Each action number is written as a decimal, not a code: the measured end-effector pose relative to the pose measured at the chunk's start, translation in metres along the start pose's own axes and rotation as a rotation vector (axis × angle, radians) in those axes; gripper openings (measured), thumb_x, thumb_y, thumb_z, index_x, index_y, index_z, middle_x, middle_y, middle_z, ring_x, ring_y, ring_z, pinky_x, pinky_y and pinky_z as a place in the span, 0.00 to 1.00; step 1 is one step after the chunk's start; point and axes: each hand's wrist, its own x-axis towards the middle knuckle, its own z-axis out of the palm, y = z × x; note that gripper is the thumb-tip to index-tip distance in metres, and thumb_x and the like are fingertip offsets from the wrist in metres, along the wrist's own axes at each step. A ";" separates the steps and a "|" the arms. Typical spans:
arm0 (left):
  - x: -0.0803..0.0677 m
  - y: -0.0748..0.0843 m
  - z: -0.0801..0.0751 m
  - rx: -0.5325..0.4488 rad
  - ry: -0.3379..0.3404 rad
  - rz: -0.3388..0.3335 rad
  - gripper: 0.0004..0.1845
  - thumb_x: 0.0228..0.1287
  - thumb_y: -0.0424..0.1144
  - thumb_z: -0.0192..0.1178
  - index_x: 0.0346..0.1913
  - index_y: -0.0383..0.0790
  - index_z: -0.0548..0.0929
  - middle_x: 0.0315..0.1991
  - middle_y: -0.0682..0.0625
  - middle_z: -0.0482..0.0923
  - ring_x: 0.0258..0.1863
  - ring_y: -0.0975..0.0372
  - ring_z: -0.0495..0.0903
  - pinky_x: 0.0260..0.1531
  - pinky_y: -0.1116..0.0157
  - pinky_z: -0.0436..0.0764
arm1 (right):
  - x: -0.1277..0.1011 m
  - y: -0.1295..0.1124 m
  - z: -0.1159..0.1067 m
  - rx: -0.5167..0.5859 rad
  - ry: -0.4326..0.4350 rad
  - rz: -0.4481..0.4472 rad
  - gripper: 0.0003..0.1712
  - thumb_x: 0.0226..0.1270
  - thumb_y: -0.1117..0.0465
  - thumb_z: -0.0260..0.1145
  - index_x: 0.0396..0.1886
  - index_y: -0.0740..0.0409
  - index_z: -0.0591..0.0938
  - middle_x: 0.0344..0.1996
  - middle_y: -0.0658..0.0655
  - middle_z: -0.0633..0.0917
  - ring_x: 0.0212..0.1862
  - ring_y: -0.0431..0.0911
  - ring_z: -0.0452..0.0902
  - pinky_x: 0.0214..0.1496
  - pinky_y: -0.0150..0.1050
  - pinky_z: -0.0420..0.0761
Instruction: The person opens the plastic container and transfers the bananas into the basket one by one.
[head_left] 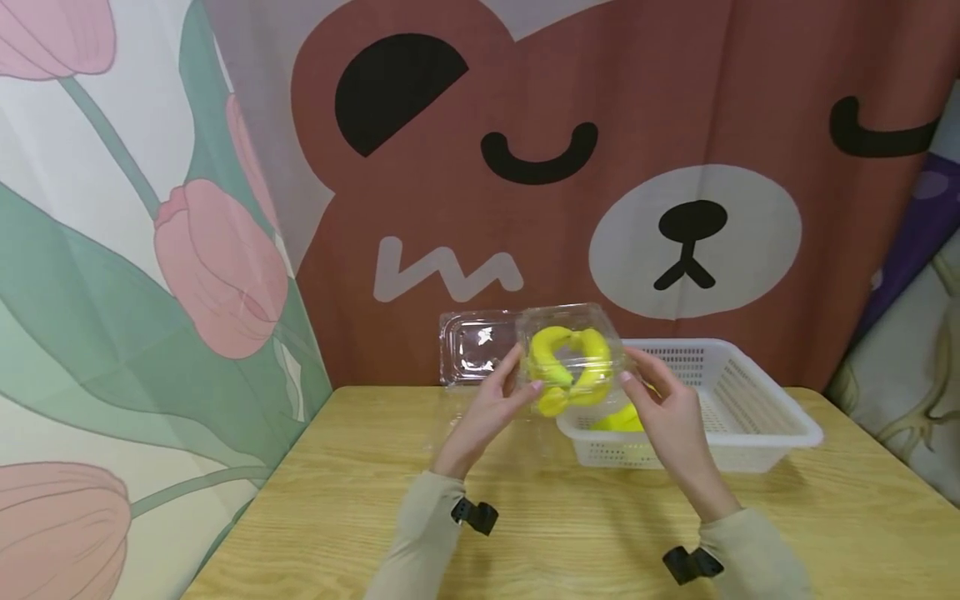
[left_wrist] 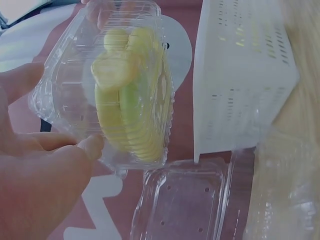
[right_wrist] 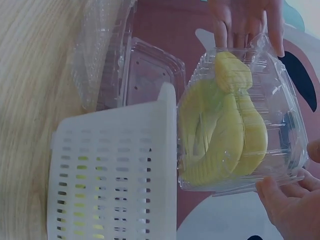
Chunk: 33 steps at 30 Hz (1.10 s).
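Both hands hold up a clear plastic clamshell box [head_left: 558, 313] in front of the body, its lid down. Inside it lie smooth yellow curved pieces [head_left: 597, 357], banana-like in colour and bend, forming a ring with a rounded knob [right_wrist: 233, 72] at one end. My left hand [head_left: 491, 408] grips the box's left side, thumb and fingers at its edge in the left wrist view. On the opposite side my right hand [head_left: 671, 417] pinches the edge, fingertips [right_wrist: 270, 187] against the plastic.
A white perforated basket [head_left: 757, 439] stands right of and behind the box, with more yellow pieces [head_left: 618, 419] in it. Behind my left hand another clear clamshell [head_left: 476, 350] stands open on the wooden table [head_left: 330, 500]. A bear-print curtain [head_left: 547, 225] hangs behind the table.
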 end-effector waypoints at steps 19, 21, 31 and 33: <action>0.012 -0.006 0.022 -0.064 -0.033 0.079 0.44 0.67 0.47 0.63 0.79 0.44 0.51 0.78 0.53 0.45 0.75 0.60 0.50 0.70 0.65 0.54 | 0.004 0.007 -0.027 -0.015 0.067 -0.005 0.21 0.79 0.56 0.54 0.64 0.60 0.76 0.59 0.59 0.79 0.55 0.39 0.77 0.54 0.22 0.73; 0.012 -0.006 0.022 -0.061 -0.040 0.090 0.44 0.67 0.47 0.63 0.79 0.44 0.51 0.78 0.53 0.45 0.75 0.60 0.50 0.70 0.65 0.54 | 0.005 0.006 -0.031 0.006 0.065 0.018 0.22 0.78 0.55 0.55 0.65 0.59 0.76 0.59 0.59 0.79 0.53 0.39 0.78 0.54 0.22 0.73; 0.006 0.002 0.024 -0.045 -0.094 0.106 0.45 0.66 0.46 0.64 0.79 0.44 0.50 0.78 0.53 0.44 0.74 0.61 0.52 0.67 0.65 0.60 | 0.007 0.005 -0.048 0.079 -0.084 0.186 0.27 0.77 0.50 0.56 0.72 0.52 0.71 0.69 0.54 0.71 0.66 0.43 0.64 0.67 0.50 0.64; 0.004 0.004 0.025 -0.035 -0.105 0.108 0.45 0.66 0.45 0.64 0.79 0.44 0.49 0.78 0.53 0.45 0.74 0.61 0.53 0.67 0.66 0.61 | 0.007 0.006 -0.051 0.095 -0.113 0.213 0.27 0.78 0.53 0.55 0.72 0.54 0.70 0.71 0.54 0.68 0.67 0.46 0.63 0.69 0.56 0.60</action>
